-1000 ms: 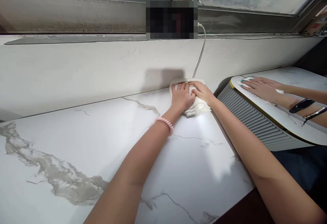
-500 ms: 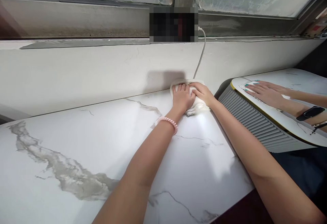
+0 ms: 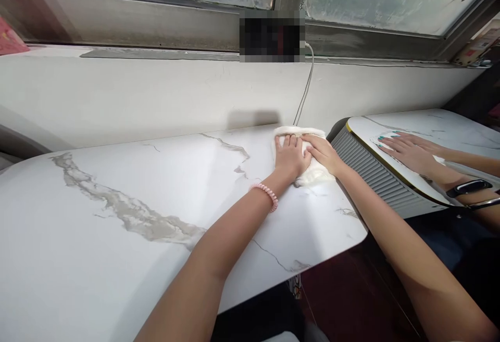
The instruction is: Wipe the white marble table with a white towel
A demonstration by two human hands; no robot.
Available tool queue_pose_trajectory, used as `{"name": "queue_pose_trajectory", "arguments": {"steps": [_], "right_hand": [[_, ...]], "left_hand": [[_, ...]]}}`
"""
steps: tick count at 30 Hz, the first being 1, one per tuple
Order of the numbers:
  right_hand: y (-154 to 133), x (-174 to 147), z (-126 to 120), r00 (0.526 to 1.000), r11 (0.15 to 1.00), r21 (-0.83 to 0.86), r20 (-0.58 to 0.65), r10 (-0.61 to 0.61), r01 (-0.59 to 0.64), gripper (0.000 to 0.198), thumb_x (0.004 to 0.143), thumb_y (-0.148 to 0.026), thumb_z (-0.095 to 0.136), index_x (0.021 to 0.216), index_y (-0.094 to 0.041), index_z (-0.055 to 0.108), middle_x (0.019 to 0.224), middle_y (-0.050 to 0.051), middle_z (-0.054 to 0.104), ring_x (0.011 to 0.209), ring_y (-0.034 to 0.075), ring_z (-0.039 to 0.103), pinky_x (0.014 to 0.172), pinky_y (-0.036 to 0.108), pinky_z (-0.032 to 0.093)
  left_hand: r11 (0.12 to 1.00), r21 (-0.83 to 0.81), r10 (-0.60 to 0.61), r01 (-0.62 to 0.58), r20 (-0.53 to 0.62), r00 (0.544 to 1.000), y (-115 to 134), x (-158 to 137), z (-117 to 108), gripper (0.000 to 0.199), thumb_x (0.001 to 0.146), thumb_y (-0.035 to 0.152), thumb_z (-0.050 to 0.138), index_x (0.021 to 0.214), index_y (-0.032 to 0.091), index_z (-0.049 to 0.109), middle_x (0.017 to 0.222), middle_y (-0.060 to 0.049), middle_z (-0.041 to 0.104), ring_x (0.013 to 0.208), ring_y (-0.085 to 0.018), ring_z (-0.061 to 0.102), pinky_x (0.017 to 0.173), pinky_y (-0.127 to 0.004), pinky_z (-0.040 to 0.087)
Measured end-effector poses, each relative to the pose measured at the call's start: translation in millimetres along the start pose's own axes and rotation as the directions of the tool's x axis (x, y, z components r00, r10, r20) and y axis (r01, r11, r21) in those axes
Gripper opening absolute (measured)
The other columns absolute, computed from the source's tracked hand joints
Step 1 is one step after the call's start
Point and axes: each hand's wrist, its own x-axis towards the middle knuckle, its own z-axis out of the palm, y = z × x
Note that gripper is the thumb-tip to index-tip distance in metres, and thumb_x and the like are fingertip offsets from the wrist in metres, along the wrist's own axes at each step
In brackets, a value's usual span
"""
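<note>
White cloth (image 3: 315, 176) lies under both my hands, at the far right corner of the marble-patterned tabletop (image 3: 164, 186), right by the white wall (image 3: 156, 92); whether its back edge touches that wall I cannot tell. My left hand (image 3: 291, 160) presses down flat on it, fingers stretched out toward the wall and slightly fanned, thumb out to the right, pinching nothing that I can see. My right hand (image 3: 325, 153) rests on the cloth too, palm down, fingers extended and a little bent, slanting across toward my left thumb and just beside it; it spreads over the fabric rather than closing round it. A pink coiled band (image 3: 269, 194) circles my left wrist. Behind the cloth a pale cable (image 3: 307, 89) hangs down the wall. Over to my right, apart from me, another person's hands (image 3: 410, 157) lie palm down over something white on a second tabletop (image 3: 414, 121) with a ribbed grey side (image 3: 375, 165)
</note>
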Motion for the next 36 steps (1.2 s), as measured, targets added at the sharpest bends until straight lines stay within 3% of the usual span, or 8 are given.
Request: {"name": "queue_pose_trajectory", "arguments": {"steps": [4,9,18,26,36], "right_hand": [[-16,-42,-14,0.999,0.999,-0.024,-0.005,0.042,-0.042,0.051,0.097,-0.055,0.030,0.132,-0.027,0.055,0.141,0.007,0.055,0.135,0.028,0.046,0.114,0.054,0.032],[-39,-87,-26,0.997,0.996,-0.061,-0.022,0.071,-0.072,0.050,0.099,-0.053,0.028,0.134,-0.027,0.053,0.141,0.008,0.055,0.134,0.027,0.047,0.113,0.055,0.032],[-79,-133,-31,0.998,0.994,-0.097,-0.037,0.052,-0.055,0.045,0.100,-0.047,0.031,0.136,-0.029,0.050,0.142,0.007,0.054,0.135,0.027,0.046,0.113,0.054,0.033],[-114,-141,-24,1.000,0.997,-0.072,0.011,0.002,-0.001,0.043,0.100,-0.043,0.033,0.138,-0.027,0.046,0.143,0.009,0.052,0.135,0.027,0.044,0.113,0.054,0.032],[-131,-123,-16,0.999,0.999,-0.046,0.021,0.027,-0.026,0.041,0.097,-0.043,0.037,0.135,-0.031,0.047,0.137,0.008,0.055,0.130,0.031,0.047,0.108,0.056,0.036]], "left_hand": [[0.998,-0.023,0.062,-0.064,-0.069,0.996,21,-31,1,0.048,0.096,0.031,0.036,0.135,0.008,0.051,0.144,-0.014,0.051,0.138,-0.027,0.039,0.120,-0.055,0.015],[0.991,-0.056,0.122,-0.125,-0.059,0.991,41,-64,-5,0.048,0.095,0.030,0.037,0.134,0.006,0.051,0.145,-0.015,0.050,0.137,-0.028,0.039,0.119,-0.056,0.018],[0.982,-0.071,0.175,-0.178,-0.042,0.984,50,-114,-22,0.050,0.095,0.032,0.038,0.135,0.005,0.049,0.146,-0.017,0.048,0.138,-0.030,0.039,0.118,-0.057,0.023],[0.974,-0.066,0.215,-0.217,-0.047,0.976,33,-148,-34,0.054,0.095,0.030,0.035,0.137,-0.002,0.045,0.148,-0.021,0.046,0.139,-0.032,0.038,0.117,-0.061,0.022],[0.975,-0.044,0.219,-0.218,0.001,0.976,15,-148,-44,0.051,0.095,0.030,0.036,0.138,0.005,0.047,0.149,-0.018,0.045,0.140,-0.031,0.037,0.117,-0.060,0.023]]}}
